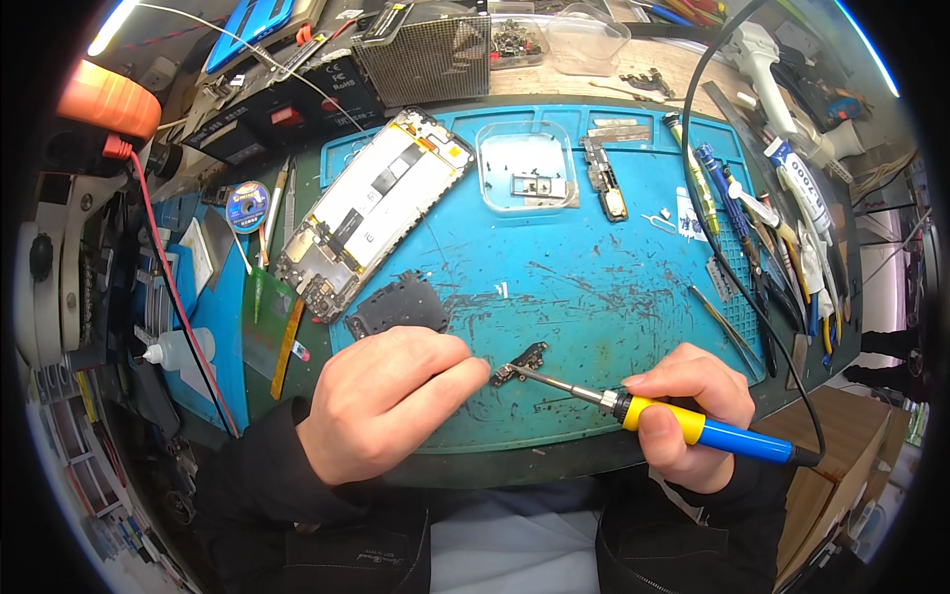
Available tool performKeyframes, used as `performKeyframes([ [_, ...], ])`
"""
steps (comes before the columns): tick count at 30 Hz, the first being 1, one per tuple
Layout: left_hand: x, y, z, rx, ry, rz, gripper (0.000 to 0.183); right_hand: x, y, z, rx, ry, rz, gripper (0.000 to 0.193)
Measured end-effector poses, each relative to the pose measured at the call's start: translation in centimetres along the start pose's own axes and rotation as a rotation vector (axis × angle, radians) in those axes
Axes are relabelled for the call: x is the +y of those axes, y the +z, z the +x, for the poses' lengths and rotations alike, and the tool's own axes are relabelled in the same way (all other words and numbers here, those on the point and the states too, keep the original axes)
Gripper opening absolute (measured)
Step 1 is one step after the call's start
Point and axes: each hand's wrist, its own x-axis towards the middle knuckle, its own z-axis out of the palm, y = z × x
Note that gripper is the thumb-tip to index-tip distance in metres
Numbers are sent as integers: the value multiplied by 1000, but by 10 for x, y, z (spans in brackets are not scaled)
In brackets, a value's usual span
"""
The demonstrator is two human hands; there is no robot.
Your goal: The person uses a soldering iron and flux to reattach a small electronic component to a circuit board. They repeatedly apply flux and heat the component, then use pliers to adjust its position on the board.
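My right hand (690, 416) grips a yellow and blue soldering iron (668, 420). Its metal tip rests on or just over a small dark circuit board (524, 363) lying on the blue mat (465, 287). My left hand (391, 401) is closed, thumb and finger pinched right beside the board's left end. What that pinch holds, if anything, is hidden. Behind my left hand lies a black plastic cover (401, 303). Farther off, an opened phone (379, 210) lies at a slant, its inner parts exposed.
A clear plastic box (525, 166) with small parts and a narrow phone board (605, 178) lie at the back. The iron's black cable (744, 293) loops along the right, past tweezers (725, 327) and a white tube (798, 183). Left are a solder spool (247, 206) and a bottle (181, 349).
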Motion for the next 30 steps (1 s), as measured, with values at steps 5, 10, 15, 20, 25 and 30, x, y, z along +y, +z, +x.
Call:
performKeyframes([
  [5, 0, 0, 0, 0, 1, 1, 28, 0, -1, -1, -4, 1, 3, 18],
  [10, 1, 0, 2, 10, -5, -5, 27, -1, -2, -1, 19, -7, 17, 18],
  [15, -2, 2, -1, 20, 19, -12, 24, 0, -4, -2, 14, -7, 31, 18],
  [20, 4, -17, -2, -56, 68, -37, 21, 0, -4, -3, 27, -22, 28, 17],
  [25, 26, -8, -3, -43, -2, 222, 28, -1, -3, -2, 19, -25, 12, 15],
  [30, 24, -2, -1, 2, 26, 225, 36, -1, -3, -2, 4, -44, -6, 15],
])
